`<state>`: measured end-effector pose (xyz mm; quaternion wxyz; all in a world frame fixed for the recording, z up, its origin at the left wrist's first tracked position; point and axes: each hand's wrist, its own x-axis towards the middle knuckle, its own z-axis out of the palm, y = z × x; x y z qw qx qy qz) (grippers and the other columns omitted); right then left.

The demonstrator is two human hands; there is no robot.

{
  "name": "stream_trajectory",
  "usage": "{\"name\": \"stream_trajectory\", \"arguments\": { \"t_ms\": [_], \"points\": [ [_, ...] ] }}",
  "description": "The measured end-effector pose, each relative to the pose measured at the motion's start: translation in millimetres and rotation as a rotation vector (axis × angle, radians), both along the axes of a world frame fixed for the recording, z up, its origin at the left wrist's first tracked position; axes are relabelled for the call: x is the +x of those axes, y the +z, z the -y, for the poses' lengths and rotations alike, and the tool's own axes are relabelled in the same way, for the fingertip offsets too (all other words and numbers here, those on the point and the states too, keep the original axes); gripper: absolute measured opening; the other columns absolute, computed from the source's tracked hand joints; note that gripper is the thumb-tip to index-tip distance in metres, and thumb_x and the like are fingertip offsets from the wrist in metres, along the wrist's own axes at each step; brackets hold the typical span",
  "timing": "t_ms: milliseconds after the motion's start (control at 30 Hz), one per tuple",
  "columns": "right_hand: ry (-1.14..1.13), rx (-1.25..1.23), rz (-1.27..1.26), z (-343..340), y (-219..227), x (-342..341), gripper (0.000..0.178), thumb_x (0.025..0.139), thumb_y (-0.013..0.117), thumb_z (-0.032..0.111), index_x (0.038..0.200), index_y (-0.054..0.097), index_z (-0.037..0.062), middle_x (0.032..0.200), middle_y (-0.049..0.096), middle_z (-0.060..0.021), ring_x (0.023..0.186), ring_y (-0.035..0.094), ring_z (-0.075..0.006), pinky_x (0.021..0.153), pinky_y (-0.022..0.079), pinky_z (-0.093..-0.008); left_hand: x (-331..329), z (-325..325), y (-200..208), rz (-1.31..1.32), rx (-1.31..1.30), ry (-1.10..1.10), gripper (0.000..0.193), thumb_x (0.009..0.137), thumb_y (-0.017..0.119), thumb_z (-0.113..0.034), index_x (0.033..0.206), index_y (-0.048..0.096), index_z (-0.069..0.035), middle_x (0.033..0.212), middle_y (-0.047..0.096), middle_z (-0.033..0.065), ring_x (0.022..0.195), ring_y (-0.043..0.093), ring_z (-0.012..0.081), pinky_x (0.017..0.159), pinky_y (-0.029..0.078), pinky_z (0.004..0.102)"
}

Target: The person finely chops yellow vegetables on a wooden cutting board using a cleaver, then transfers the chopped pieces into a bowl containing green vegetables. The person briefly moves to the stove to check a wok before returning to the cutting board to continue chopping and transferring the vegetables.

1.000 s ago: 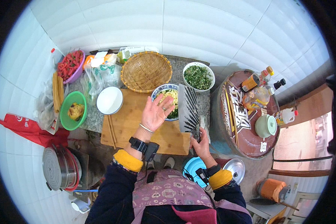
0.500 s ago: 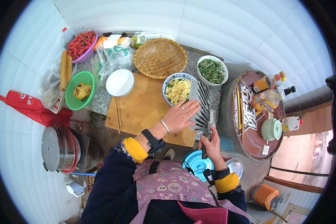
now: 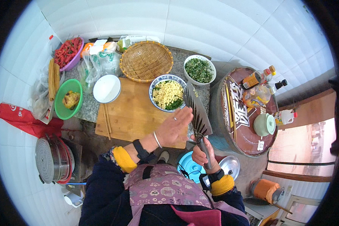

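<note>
My right hand (image 3: pixel 206 153) grips the dark handle of a cleaver (image 3: pixel 202 116), whose broad, dark-patterned blade is tilted up beside a blue-and-white bowl (image 3: pixel 173 77). Yellow crumbled food (image 3: pixel 167 93) fills that bowl, with chopped greens showing at its lower edge. Just left of the blade, my left hand (image 3: pixel 175 126) is held with its fingers stretched out and nothing in it. Beneath it lies a wooden cutting board (image 3: pixel 133 116). An empty-looking white bowl (image 3: pixel 106 89) sits at the board's upper left, with a pair of chopsticks (image 3: pixel 107 118) below it.
Behind the board is a woven bamboo tray (image 3: pixel 146 61); a white bowl of chopped greens (image 3: pixel 199 71) stands right of it. A green basin (image 3: pixel 68 99) is at left. Several bottles (image 3: pixel 258 95) and a lidded pot (image 3: pixel 264 124) stand on the round drum (image 3: pixel 233 147) at right.
My left hand has come off the cleaver's blade and lifted away. The blade has turned from lying flatter to a steeper tilt. The whole view has shifted slightly.
</note>
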<state>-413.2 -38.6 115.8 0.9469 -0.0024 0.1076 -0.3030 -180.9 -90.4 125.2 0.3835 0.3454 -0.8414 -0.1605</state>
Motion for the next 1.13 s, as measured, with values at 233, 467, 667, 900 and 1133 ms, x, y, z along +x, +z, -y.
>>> {"name": "stream_trajectory", "arguments": {
  "t_ms": [233, 467, 667, 900, 1133],
  "points": [
    [0.17, -0.06, 0.117, -7.0, -4.2, 11.2, 0.058, 0.099, 0.03, 0.054, 0.128, 0.045, 0.0067, 0.047, 0.041, -0.0006, 0.027, 0.039, -0.0128, 0.026, 0.032, -0.0242, -8.8, 12.3, 12.5, 0.15, 0.02, -0.061, 0.085, 0.084, 0.055, -0.051, 0.148, 0.024, -0.004, 0.154, 0.025, 0.0149, 0.141, 0.025, 0.032, 0.114, 0.021, 0.0475],
    [0.144, 0.037, -0.045, -16.7, 8.0, -0.8, 0.052, 0.101, 0.032, 0.049, 0.129, 0.038, 0.0061, 0.045, 0.04, -0.0002, 0.027, 0.039, -0.0113, 0.026, 0.035, -0.0228, 10.4, 48.1, -13.2, 0.143, 0.081, 0.04, 0.079, 0.091, 0.047, -0.05, 0.147, 0.022, -0.001, 0.153, 0.023, 0.018, 0.141, 0.023, 0.0339, 0.115, 0.017, 0.0474],
    [0.107, -0.051, -0.354, -36.8, 26.2, -30.8, 0.051, 0.101, 0.032, 0.046, 0.128, 0.039, 0.0027, 0.045, 0.039, -0.0007, 0.029, 0.037, -0.0104, 0.028, 0.03, -0.0227, 38.7, 89.6, -33.9, -0.017, 0.455, 0.217, 0.06, 0.099, 0.042, -0.037, 0.141, 0.03, 0.005, 0.132, 0.053, 0.0221, 0.127, 0.045, 0.0378, 0.113, 0.017, 0.0508],
    [0.149, -0.485, -1.057, -60.6, 20.0, -58.3, 0.034, 0.094, 0.054, 0.021, 0.119, 0.043, -0.0007, 0.061, 0.056, -0.0073, 0.045, 0.054, -0.0149, 0.041, 0.044, -0.0254, 55.1, 72.7, -28.7, -0.631, 0.558, 0.197, 0.051, 0.092, 0.056, -0.008, 0.138, 0.04, 0.004, 0.136, 0.052, 0.0163, 0.129, 0.046, 0.0233, 0.107, 0.035, 0.0347],
    [0.126, -0.423, -1.43, -130.3, -48.3, -60.4, 0.041, 0.092, 0.058, 0.012, 0.126, 0.04, -0.0011, 0.065, 0.056, -0.0053, 0.051, 0.057, -0.014, 0.049, 0.048, -0.0287, 97.3, -19.1, -70.5, -0.616, 0.837, 0.34, 0.051, 0.092, 0.056, -0.007, 0.14, 0.041, 0.0, 0.142, 0.045, 0.013, 0.133, 0.041, 0.0227, 0.111, 0.031, 0.0372]
  ]
}}
